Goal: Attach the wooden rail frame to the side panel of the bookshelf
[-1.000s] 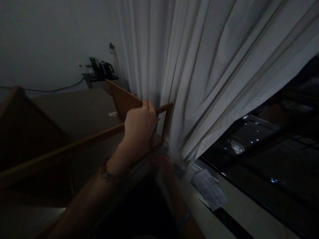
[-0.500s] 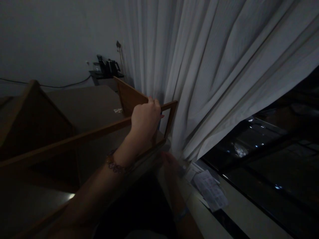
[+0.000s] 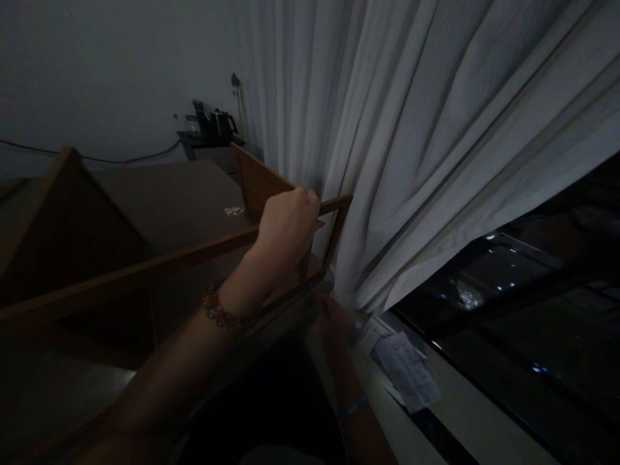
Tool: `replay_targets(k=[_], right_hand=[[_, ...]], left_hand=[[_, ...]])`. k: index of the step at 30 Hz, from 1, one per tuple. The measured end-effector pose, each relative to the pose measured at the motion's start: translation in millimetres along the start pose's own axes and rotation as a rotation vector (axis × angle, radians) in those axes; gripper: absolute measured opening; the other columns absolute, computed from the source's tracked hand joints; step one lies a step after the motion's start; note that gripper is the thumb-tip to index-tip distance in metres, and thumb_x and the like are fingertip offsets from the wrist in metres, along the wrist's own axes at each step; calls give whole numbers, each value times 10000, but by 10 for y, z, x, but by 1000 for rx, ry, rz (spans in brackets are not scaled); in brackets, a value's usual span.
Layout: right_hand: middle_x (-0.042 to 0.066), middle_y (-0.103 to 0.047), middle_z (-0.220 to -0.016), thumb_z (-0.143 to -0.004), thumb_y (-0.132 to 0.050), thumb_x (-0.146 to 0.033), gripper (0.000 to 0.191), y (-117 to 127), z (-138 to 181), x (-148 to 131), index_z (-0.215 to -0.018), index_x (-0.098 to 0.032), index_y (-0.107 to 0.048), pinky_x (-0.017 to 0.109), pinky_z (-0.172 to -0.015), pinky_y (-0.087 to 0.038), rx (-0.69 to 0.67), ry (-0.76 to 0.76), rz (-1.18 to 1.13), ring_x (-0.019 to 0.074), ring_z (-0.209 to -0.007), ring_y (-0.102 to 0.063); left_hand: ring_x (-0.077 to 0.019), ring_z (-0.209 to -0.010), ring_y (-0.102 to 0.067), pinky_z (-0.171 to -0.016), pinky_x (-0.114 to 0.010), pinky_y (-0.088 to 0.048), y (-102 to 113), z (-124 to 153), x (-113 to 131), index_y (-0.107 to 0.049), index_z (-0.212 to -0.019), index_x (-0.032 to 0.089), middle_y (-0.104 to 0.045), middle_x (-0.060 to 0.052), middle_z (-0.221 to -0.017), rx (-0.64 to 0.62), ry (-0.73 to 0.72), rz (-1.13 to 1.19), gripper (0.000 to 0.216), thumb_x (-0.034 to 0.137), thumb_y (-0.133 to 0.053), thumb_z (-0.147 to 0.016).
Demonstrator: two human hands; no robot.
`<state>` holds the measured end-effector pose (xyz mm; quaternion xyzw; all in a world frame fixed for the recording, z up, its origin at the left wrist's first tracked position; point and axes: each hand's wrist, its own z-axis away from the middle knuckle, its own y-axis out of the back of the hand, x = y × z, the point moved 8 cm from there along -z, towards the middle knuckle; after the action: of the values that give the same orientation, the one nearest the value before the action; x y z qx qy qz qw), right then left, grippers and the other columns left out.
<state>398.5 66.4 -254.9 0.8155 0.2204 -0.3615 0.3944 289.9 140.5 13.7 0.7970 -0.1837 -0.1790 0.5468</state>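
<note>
Since the earlier frame, your view has swung a little, so the wooden frame [image 3: 203, 251] sits further right in sight; your left hand [image 3: 287, 226] keeps its place on the upper rail. Its fingers fold over the rail close to the far corner, beside the curtain [image 3: 387, 161], a hold that probably steadies that end. Your right hand [image 3: 333, 320] is low, below that corner, with fingers bent; it is too dim to tell whether it grips anything. The frame runs from the left edge of your view to the curtain, and a wooden panel [image 3: 261, 187] slants back from the rail near your left fingers, perhaps propped by its join there. You can't read the white marks [image 3: 234, 211] on the brown surface [image 3: 165, 194], nor any print on the pale packet [image 3: 407, 373]; no brand shows.
</note>
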Motion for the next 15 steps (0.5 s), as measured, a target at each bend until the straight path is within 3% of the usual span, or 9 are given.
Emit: replay_targets(k=[7,15], right_hand=[[88,-742,-917,-938,-457,-382,314,-28,5,15,-954,-205,-716,323,-780,-506,-5,17,18,206,-830,-689],[79,-740,-914,-945,-454,-403,318,-30,-1,8,-956,-215,-711,321,-783,-493,-13,29,49,201,-827,-682]], left_hand=[[-278,-924,-657,-738,-337,-541,25,-6,20,-587,-1068,87,-646,-126,-1063,-42,-14,2,296,304,-579,-866],[-254,-969,-652,-800,-330,-554,5,2,-33,-557,-1142,98,-494,-172,-1319,-81,38,18,389,349,-603,-848]])
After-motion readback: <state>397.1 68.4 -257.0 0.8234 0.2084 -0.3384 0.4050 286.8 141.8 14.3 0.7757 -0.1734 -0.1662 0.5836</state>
